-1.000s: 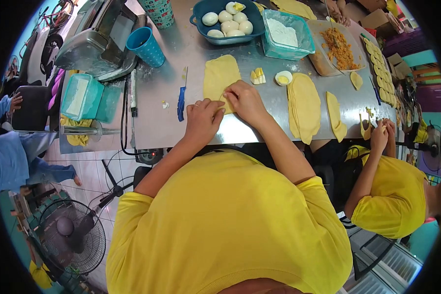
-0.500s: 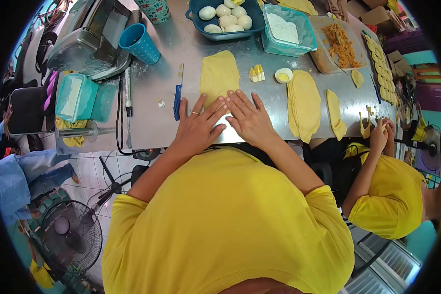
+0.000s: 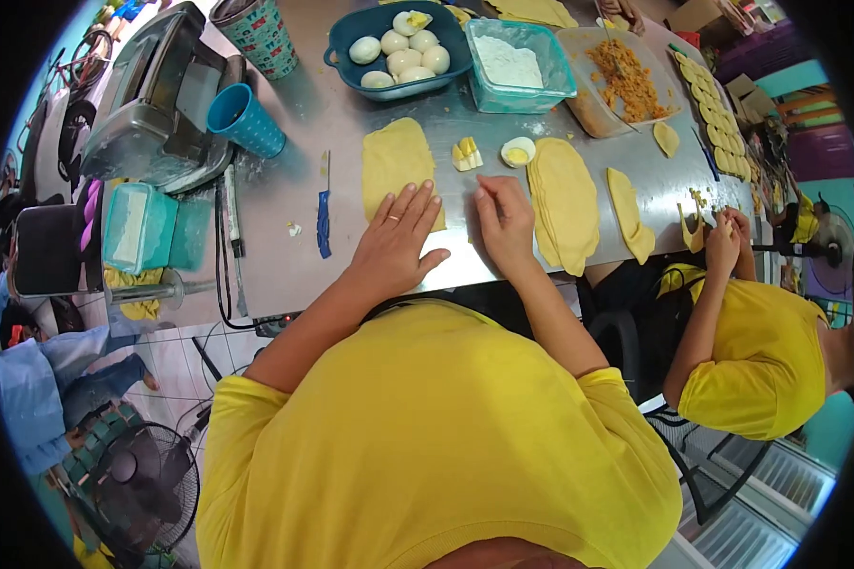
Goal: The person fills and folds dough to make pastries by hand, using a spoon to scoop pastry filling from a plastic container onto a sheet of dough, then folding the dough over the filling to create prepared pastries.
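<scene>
My left hand (image 3: 399, 232) lies flat, fingers stretched out, on the lower part of a yellow dough sheet (image 3: 396, 161). My right hand (image 3: 506, 223) is to the right of the sheet, its fingers curled in; whatever they may hold is hidden. Just beyond it are a few cut egg wedges (image 3: 466, 155) and a halved boiled egg (image 3: 518, 152). A stack of oval dough sheets (image 3: 565, 204) lies right of my right hand. To the left of the dough, a knife with a blue handle (image 3: 324, 225) rests on the metal table.
Across the back stand a blue bowl (image 3: 337, 59) of peeled eggs, a teal tub (image 3: 527, 99) of white powder and a container (image 3: 588, 116) of orange filling. A dough machine (image 3: 152, 123) and a blue cup (image 3: 247, 120) are at left. A co-worker (image 3: 759, 351) handles dough at right.
My right hand has come off the dough to the right, and its fingers have curled. My left hand stays flat on the sheet. The view has shifted slightly.
</scene>
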The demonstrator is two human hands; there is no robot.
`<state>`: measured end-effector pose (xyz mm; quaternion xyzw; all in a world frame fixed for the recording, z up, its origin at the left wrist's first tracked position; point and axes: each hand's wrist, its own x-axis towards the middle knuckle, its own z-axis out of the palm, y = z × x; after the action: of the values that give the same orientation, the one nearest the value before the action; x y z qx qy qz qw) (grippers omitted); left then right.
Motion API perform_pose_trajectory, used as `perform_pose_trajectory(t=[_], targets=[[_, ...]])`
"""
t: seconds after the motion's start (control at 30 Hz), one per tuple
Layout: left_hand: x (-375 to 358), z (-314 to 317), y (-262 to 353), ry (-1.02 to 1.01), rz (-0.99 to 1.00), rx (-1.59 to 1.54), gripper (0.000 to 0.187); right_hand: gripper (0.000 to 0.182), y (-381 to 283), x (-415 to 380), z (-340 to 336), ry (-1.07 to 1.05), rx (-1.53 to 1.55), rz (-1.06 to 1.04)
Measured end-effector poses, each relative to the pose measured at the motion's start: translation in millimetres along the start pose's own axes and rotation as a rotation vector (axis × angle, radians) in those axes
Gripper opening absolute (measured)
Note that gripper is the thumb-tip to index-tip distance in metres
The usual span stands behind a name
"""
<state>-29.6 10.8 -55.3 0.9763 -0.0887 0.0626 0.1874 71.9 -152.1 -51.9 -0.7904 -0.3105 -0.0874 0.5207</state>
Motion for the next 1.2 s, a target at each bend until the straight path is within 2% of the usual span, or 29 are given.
perform_pose_trajectory(t=[0.07, 0.13, 0.2, 0.23, 0.3, 0.43, 0.5, 0.53, 0.6, 0.63, 0.7, 0.73, 0.83, 0.93, 1.0, 1.07, 1.13, 1.2], targets=[[-1, 0, 0, -0.025, 0.004, 0.016, 0.068, 0.017, 6, 9, -1, 0.055, -0.028, 0.073], [1, -2, -1, -0.043, 0.005, 0.044, 0.070, 0.019, 15, 19, 4, 0.057, -0.060, 0.050], [0, -3, 0, -0.066, -0.006, 0.025, 0.069, 0.023, 17, 27, 12, -0.008, -0.268, -0.060], [0, -2, 0, -0.065, -0.012, 0.027, 0.069, 0.023, 16, 29, 15, -0.012, -0.264, -0.063], [-1, -1, 0, -0.054, -0.002, 0.030, 0.068, 0.026, 14, 33, 19, -0.099, -0.472, -0.077], [0, -3, 0, -0.056, -0.002, 0.028, 0.069, 0.024, 17, 34, 22, -0.093, -0.498, -0.088], [0, -3, 0, -0.044, -0.008, 0.000, 0.068, 0.020, 14, 35, 20, -0.150, -0.504, -0.003], [-1, -2, -2, -0.042, -0.008, 0.004, 0.068, 0.020, 13, 36, 19, -0.148, -0.501, -0.005], [-2, -1, -5, 0.139, -0.080, -0.183, 0.065, 0.017, 11, 39, 17, -0.189, -0.501, 0.036], [-6, -2, -5, 0.143, -0.084, -0.179, 0.065, 0.017, 11, 40, 15, -0.190, -0.497, 0.030], [-17, -4, -1, -0.013, -0.093, 0.017, 0.060, 0.017, 9, 39, 11, -0.243, -0.443, 0.088], [-18, -5, 0, -0.011, -0.097, 0.017, 0.060, 0.017, 9, 38, 9, -0.246, -0.442, 0.085], [-23, -11, 4, 0.035, -0.067, -0.001, 0.054, 0.018, 5, 33, 4, -0.302, -0.355, 0.107], [-32, -17, 6, 0.176, -0.037, 0.011, 0.041, 0.018, -15, 27, 2, -0.394, -0.122, 0.151], [-45, -19, 7, 0.112, -0.097, 0.006, 0.039, 0.017, -12, 18, 10, -0.430, -0.038, 0.030], [-52, -14, 4, 0.138, -0.057, 0.064, 0.040, 0.017, -10, 11, 18, -0.468, -0.033, -0.076], [-55, -11, 3, 0.115, -0.060, 0.065, 0.042, 0.018, -9, 5, 24, -0.483, 0.011, -0.109], [-57, -12, 3, 0.082, -0.088, 0.041, 0.044, 0.016, -12, 8, 25, -0.622, 0.007, -0.039]])
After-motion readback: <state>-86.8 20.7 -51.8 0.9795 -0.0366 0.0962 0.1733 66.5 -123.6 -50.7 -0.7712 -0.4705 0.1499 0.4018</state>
